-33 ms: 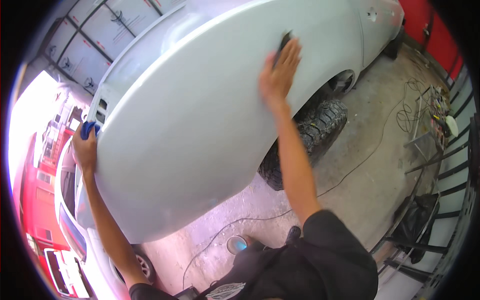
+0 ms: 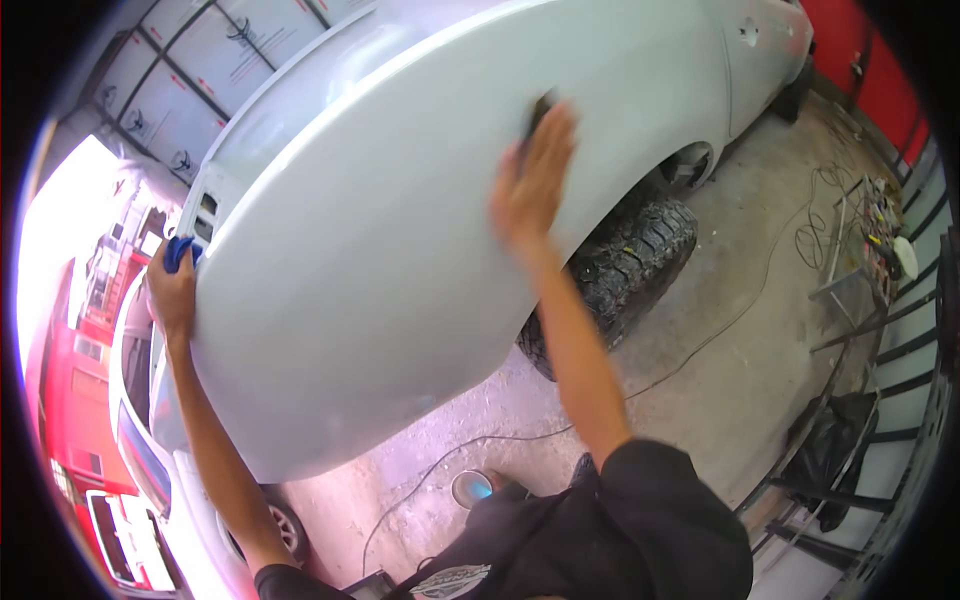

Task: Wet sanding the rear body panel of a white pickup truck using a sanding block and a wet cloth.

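Observation:
A pale grey car body panel (image 2: 370, 230) curves across the middle of the view, its paint dull and even. My right hand (image 2: 535, 185) is laid flat against it, slightly blurred, with a thin dark sanding pad (image 2: 537, 112) under the fingers; only the pad's edge shows. At the panel's left edge, my left hand (image 2: 172, 285) is closed on a bunched blue cloth (image 2: 181, 254), and its palm side rests by the rim. Below the right hand, the wheel arch holds a knobbly black tyre (image 2: 640, 260).
On the concrete floor (image 2: 740, 370) a thin black cable (image 2: 480, 438) snakes past a round can (image 2: 472, 489) of bluish liquid near my body. To the right stand a cluttered metal stand (image 2: 850, 270), a black bag (image 2: 830, 455) and railings. Another car (image 2: 140, 400) is at left.
My right hand has slid left and a little downward over the panel, carrying the dark pad along. The left hand stays at the panel's edge with the blue cloth.

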The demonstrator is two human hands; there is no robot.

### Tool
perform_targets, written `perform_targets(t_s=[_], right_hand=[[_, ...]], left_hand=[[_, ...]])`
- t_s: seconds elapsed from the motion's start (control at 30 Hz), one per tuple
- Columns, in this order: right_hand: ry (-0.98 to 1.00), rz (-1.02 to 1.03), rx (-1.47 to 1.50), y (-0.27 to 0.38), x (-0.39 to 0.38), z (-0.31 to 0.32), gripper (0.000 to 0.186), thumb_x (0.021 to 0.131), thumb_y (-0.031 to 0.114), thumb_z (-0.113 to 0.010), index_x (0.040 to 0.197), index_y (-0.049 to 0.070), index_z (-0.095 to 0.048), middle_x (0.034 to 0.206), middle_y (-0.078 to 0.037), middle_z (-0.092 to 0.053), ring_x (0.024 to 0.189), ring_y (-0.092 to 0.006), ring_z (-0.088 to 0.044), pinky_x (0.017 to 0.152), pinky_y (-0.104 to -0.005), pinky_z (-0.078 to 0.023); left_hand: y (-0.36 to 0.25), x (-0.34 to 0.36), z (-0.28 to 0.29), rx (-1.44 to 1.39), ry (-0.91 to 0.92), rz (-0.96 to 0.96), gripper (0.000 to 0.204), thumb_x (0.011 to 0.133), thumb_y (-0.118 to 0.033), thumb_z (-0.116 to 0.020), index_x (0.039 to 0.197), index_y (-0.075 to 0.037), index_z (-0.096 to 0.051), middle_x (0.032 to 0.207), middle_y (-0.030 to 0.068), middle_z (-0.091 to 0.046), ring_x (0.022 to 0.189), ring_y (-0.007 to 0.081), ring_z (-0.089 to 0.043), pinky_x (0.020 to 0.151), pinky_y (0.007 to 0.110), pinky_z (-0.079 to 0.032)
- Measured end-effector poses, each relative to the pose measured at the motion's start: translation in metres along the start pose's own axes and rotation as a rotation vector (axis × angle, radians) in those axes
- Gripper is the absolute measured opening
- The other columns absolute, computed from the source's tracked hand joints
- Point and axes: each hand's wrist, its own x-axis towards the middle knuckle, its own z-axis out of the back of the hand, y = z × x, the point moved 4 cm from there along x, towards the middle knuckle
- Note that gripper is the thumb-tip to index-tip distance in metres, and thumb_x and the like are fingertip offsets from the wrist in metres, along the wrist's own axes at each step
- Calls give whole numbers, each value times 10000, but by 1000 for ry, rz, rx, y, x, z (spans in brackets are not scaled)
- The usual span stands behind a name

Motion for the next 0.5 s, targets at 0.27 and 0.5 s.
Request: perform_targets(t_s=[0.27, 0.5], right_hand=[[-2, -3, -125, -39, 87, 18, 717, 1087, 364, -359, 1614, -47, -98, 1694, -231, -114, 1579, -378, -74, 1279, -512, -38], [162, 237, 140, 102, -96, -42, 747, 1033, 295, -448, 1626, -18, -119, 1693, -227, -145, 1581, -375, -94, 1280, -497, -41]], left_hand=[[-10, 2, 3, 64, 23, 95, 307, 919, -290, -642, 1093, -55, -737, 922, 190, -739, 838, 358, -717, 796, 407, -536], [5, 3, -5, -38, -4, -36, 300, 922, -302, -638, 1003, -26, -725, 818, 199, -702, 757, 364, -694, 747, 423, -521]])
